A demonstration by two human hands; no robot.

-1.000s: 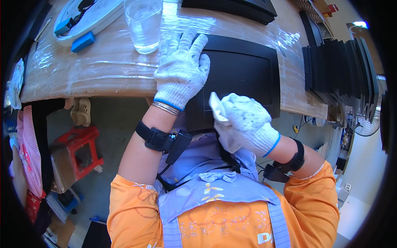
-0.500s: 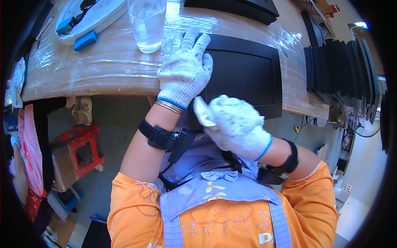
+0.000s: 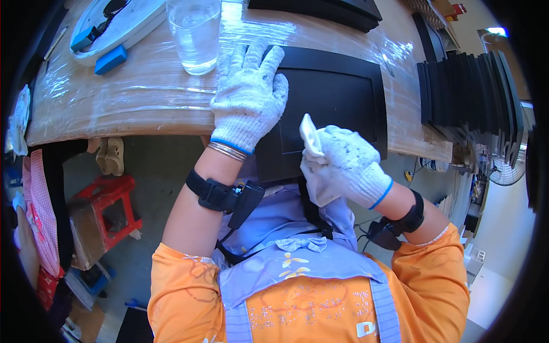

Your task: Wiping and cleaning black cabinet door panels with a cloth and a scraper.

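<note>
A black rectangular panel with a raised border and a sunken middle lies at the near edge of the table. My left hand, in a white knit glove, rests flat on the panel's left side with its fingers stretched. In my right hand, gloved the same way, is a white cloth, bunched with one end sticking up. That hand is over the panel's near right part; whether the cloth touches it I cannot tell. A glass of water stands just beyond my left hand.
Plastic film covers the table. At the far left sits a white oval tray beside a blue block. Another black panel lies at the back. Many black panels stand in a row at right. A red stool is below left.
My right hand has moved to the right with the cloth, uncovering more of the panel's near left corner. The left hand still rests on the panel.
</note>
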